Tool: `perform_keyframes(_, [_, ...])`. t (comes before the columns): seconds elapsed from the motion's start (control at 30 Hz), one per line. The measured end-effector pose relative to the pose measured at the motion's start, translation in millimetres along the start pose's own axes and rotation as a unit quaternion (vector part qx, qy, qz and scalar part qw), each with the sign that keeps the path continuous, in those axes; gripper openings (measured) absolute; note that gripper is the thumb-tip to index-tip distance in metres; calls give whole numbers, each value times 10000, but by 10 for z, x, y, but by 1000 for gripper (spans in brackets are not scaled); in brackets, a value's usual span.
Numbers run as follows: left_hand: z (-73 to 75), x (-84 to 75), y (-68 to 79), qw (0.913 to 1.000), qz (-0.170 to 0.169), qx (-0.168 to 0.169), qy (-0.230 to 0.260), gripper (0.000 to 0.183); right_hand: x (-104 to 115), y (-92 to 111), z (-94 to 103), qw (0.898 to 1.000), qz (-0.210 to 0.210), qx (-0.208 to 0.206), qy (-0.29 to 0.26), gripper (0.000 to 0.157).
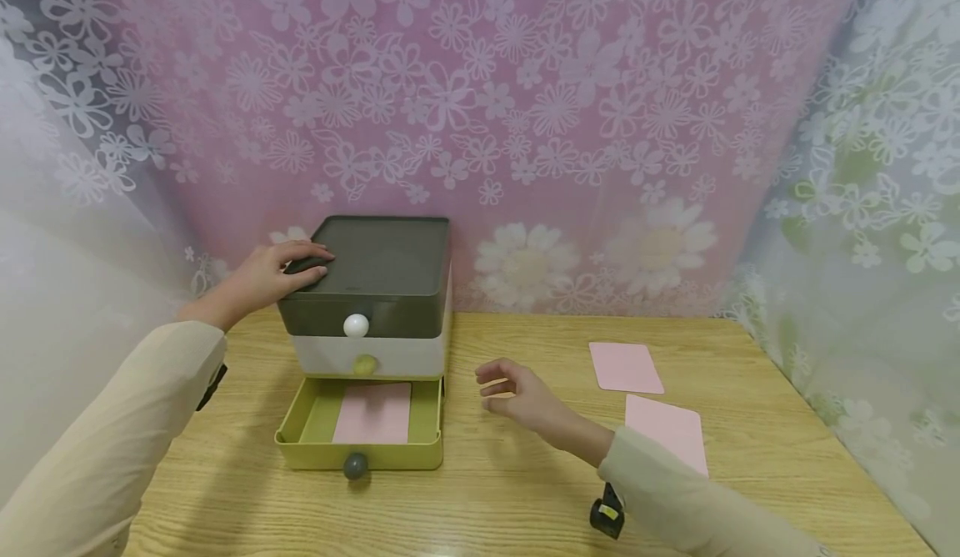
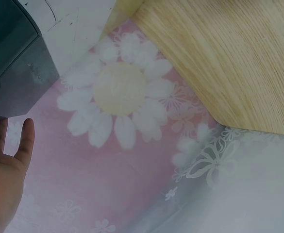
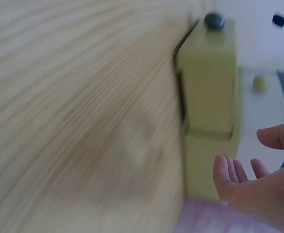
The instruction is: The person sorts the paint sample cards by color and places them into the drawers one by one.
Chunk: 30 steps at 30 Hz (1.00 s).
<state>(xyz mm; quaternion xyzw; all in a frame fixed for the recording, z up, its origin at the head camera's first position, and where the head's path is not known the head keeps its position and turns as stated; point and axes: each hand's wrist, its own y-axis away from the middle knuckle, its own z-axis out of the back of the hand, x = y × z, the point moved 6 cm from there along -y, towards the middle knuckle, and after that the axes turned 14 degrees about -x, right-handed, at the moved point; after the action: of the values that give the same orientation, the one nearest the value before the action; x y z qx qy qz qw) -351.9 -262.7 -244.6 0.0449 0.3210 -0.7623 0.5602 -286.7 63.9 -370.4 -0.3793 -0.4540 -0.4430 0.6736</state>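
Note:
A small desktop drawer cabinet (image 1: 386,257) with a dark grey top stands at the left of the table. My left hand (image 1: 262,278) rests on the left edge of its top, fingers lying over the lid. Below, the yellow-green bottom drawer (image 1: 397,457) is pulled out, its grey round knob (image 1: 356,466) facing me. Inside that drawer lies a pink card (image 1: 372,415). To the right of the drawer, my right hand (image 1: 536,407) hovers above the table with loosely bent fingers and nothing in them. In the right wrist view this hand (image 3: 263,189) is beside the cabinet, apart from it.
Two more pink cards lie on the right of the wooden table (image 1: 510,499): the farther card (image 1: 626,367) is fully visible, while the nearer card (image 1: 667,432) is partly behind the right sleeve. A floral curtain (image 1: 517,123) hangs behind the table and along both sides.

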Motion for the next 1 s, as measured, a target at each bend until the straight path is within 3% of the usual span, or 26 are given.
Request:
perform_keyframes(0.23, [14, -35, 4, 9999, -77, 80, -31, 41, -373, 109, 645, 9963, 76, -319, 796, 41])
perform_keyframes(0.57, [36, -65, 26, 9996, -235, 66, -131, 41, -817, 275, 1480, 9788, 192, -828, 1865, 39])
perform_keyframes(0.8, [19, -42, 13, 9998, -172, 94, -103, 41, -912, 396, 1883, 9602, 640, -780, 2606, 44])
perform_keyframes(1.0, [15, -43, 12, 9998, -116, 142, -37, 42, -966, 459, 2066, 9506, 705, -595, 2965, 47])
